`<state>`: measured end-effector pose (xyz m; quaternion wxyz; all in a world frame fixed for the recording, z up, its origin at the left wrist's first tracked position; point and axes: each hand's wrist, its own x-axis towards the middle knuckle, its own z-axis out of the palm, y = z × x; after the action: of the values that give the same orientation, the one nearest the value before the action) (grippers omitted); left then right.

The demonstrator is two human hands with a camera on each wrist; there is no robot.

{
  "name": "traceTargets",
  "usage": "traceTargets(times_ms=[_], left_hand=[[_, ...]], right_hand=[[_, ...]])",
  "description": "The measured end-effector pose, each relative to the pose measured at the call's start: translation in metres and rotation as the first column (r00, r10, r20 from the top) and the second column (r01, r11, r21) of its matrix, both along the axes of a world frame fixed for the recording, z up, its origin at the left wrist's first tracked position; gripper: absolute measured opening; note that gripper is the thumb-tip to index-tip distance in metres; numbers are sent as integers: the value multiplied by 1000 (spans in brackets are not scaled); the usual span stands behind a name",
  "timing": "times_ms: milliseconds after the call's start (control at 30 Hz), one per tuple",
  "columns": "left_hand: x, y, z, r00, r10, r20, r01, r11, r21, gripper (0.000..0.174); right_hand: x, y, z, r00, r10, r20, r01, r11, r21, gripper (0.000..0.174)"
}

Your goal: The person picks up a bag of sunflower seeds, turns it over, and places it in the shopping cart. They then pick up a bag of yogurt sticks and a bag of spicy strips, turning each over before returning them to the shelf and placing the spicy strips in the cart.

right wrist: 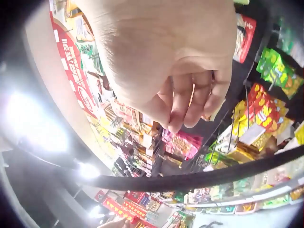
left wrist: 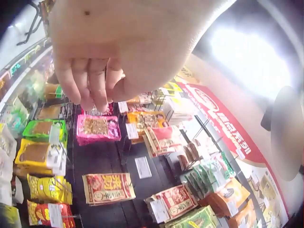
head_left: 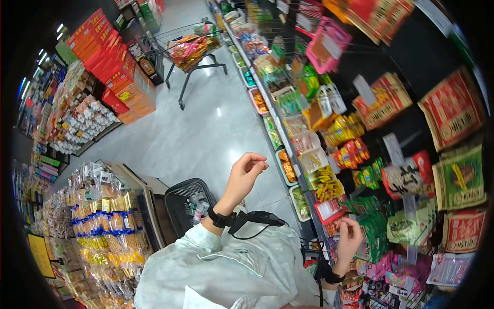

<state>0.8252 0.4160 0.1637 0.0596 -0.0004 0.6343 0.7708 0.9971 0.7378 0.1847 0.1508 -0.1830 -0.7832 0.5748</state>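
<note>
Your left hand [head_left: 246, 174] is raised in the aisle, out from the peg wall [head_left: 406, 56] and level with its lower rows. Its fingers [left wrist: 90, 90] are loosely bent and lie close together, with the tips near the thumb, and nothing is held in them. In your left wrist view a pink packet [left wrist: 97, 128] hangs on the peg wall just past the fingertips, apart from them.

Your right hand [head_left: 350, 238] is up against the peg wall, low on it, right beside the green packets [head_left: 371, 234] that hang there. Its fingers [right wrist: 190, 102] are curled in side by side, and your right wrist view shows nothing between them. I cannot tell whether the fingertips touch the green packets or stop just short of them.

A black basket [head_left: 180, 201] stands on the floor on the far side of your left arm from the peg wall, under your pale sleeve [head_left: 231, 262]. A shopping cart [head_left: 191, 49] loaded with goods stands further along the peg wall, well apart from both hands, near its bottom shelf trays [head_left: 285, 167].
</note>
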Motion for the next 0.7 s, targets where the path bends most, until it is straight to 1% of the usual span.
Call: traceTargets(times_ms=[67,133,200,267,333,433,500,600,633,700], left_hand=[[-15,-46,-4,999,36,-10,-36,999,8,15],[-34,-91,-6,997,73,-6,-73,997,-10,15],[-45,-130,-8,989,149,-4,-149,989,-15,15],[-52,-167,-1,976,216,11,-216,976,-30,15],[-58,-196,-7,957,289,23,-288,957,-21,15],[-65,-228,-22,911,404,75,-401,914,-54,15],[-76,-246,-29,886,451,113,-447,893,-58,15],[-103,-276,-43,837,526,150,-518,850,-89,15],[-115,-287,-44,817,555,155,-545,832,-104,15],[-142,-312,-47,773,614,160,-603,789,-115,15]], right_hand=[[-34,-32,-6,996,14,83,-7,997,-75,9],[-75,-68,-5,988,84,128,-89,995,38,11],[-115,-101,-8,974,165,154,-184,975,122,13],[-151,-135,7,935,283,214,-336,900,277,16],[-186,-164,12,896,365,254,-427,864,267,17],[-234,-197,0,856,451,254,-510,817,270,17],[-271,-219,-5,824,514,237,-564,783,263,17],[-335,-249,-17,778,579,244,-626,748,220,17],[-360,-259,-19,751,584,308,-647,745,162,18],[-413,-279,-38,728,639,250,-684,703,196,18]])
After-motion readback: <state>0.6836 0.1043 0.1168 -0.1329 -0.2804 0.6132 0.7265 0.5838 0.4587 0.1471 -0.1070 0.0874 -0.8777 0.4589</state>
